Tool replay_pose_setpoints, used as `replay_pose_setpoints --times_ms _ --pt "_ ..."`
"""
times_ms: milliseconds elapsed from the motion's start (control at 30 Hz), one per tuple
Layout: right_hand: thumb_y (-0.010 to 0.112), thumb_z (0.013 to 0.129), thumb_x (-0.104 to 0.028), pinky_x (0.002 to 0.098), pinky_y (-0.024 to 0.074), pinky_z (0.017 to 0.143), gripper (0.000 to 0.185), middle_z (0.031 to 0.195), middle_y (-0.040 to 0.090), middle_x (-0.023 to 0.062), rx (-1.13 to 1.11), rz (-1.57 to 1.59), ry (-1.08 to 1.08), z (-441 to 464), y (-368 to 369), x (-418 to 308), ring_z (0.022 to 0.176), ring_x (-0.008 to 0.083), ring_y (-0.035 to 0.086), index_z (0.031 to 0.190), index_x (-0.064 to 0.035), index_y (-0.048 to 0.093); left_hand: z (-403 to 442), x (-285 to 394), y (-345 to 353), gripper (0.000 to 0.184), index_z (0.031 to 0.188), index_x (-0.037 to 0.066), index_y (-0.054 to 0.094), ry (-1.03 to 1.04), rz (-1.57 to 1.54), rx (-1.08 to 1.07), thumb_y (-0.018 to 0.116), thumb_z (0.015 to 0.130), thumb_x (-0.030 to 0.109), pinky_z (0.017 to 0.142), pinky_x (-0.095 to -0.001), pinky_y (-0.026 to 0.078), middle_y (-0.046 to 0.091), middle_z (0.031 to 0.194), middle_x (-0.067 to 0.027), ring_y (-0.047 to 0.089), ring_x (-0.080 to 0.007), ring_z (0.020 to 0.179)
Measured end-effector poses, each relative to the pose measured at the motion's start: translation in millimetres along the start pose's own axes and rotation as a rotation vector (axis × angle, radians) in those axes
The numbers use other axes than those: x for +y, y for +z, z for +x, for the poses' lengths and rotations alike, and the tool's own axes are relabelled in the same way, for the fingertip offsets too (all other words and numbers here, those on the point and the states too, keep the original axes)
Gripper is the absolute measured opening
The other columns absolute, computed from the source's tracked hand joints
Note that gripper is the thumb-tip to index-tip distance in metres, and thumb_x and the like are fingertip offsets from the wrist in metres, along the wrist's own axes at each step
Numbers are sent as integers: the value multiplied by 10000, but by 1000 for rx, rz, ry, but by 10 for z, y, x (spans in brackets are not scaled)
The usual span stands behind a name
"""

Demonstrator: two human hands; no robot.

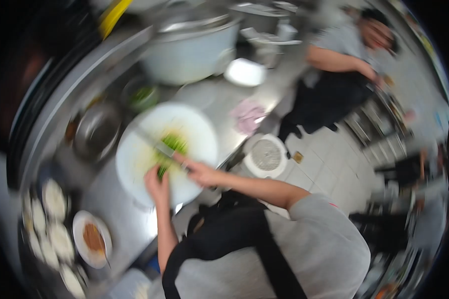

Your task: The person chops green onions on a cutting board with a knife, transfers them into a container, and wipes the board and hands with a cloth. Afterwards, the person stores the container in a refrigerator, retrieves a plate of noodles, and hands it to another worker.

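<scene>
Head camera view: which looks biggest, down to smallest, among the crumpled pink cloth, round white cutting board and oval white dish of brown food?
1. Round white cutting board
2. Oval white dish
3. Crumpled pink cloth

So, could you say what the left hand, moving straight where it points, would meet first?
Past the greens at its fingertips, the left hand would probably meet the knife blade, though blur leaves depth unclear.

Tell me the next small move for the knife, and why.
Probably ease the knife in the right hand toward the greens held by the left hand for a short slice. That bunch is over the round white board, near the chopped pile, where the blade is now. Blur hides the exact gap to the fingertips, so go slowly.
</scene>
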State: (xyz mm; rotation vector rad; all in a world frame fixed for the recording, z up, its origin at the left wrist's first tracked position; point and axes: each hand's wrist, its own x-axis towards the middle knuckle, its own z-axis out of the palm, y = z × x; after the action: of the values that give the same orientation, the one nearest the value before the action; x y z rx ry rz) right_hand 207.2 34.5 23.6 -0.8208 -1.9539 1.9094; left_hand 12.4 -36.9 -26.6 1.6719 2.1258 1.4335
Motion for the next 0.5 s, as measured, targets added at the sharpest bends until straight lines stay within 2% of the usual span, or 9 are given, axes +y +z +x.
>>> replay_pose_setpoints --times_ms 67,100,167,233,300,333,400,433,500 --pt "409 803 45 240 439 472 819 1453 413 11 39 -32 -115 23 27 47 532 65 472 1514 -278 163 -7 78 -20 319 1031 26 636 -22 4 27 694 722 76 890 -421 430 644 1025 -161 573 -340 983" --pt "415 818 40 239 441 467 809 1472 385 30 17 5 -53 10 7 15 521 70 471 1515 -278 153 0 121 -56 317 1021 23 634 -44 45 18 704 717 78 887 -417 434 642 1027 -162 570 -346 978" --pt "416 871 2 241 442 454 749 1237 573 107 21 -27 -9 -31 13 -95 508 77 475 1514 -279 154 18 224 -129 312 1011 28 636 -52 55 17 712 710 64 874 -410 441 638 1015 -151 567 -350 964" --pt "418 897 -19 239 438 443 718 1124 632 125 -23 -20 -9 -43 41 -185 501 73 471 1513 -281 158 35 274 -184 310 1009 27 636 -94 76 24 712 710 57 868 -405 445 637 1009 -146 568 -346 959" --pt "431 937 -63 315 475 540 655 893 648 167 -12 -172 52 -102 19 -311 561 186 552 1511 -250 177 31 284 -188 290 995 21 636 -138 9 7 708 716 56 849 -388 455 636 1000 -132 572 -328 944" --pt "431 937 -63 315 475 540 655 893 648 167 -37 -174 61 -124 -10 -270 561 186 552 1511 -250 177 38 301 -182 290 995 21 636 -162 17 16 708 716 56 849 -388 455 636 1000 -132 572 -328 944" --pt "441 955 -97 403 468 696 615 862 605 228 30 -499 -447 -161 -14 -173 706 352 587 1506 -207 192 -19 304 -200 265 977 25 642 -132 -27 71 702 721 50 834 -378 461 638 986 -124 575 -316 927" --pt "440 956 -101 450 422 800 597 834 567 261 -11 -456 -321 -237 -16 -228 829 454 548 1500 -173 203 -8 315 -211 224 946 24 662 -140 0 59 701 725 39 816 -359 480 655 951 -111 606 -293 918" --pt "438 959 -104 449 428 791 592 837 571 255 -26 -478 -280 -322 -20 -201 815 440 556 1499 -176 208 -10 319 -224 203 932 29 665 -141 19 73 694 731 32 810 -361 479 654 941 -107 605 -291 910"
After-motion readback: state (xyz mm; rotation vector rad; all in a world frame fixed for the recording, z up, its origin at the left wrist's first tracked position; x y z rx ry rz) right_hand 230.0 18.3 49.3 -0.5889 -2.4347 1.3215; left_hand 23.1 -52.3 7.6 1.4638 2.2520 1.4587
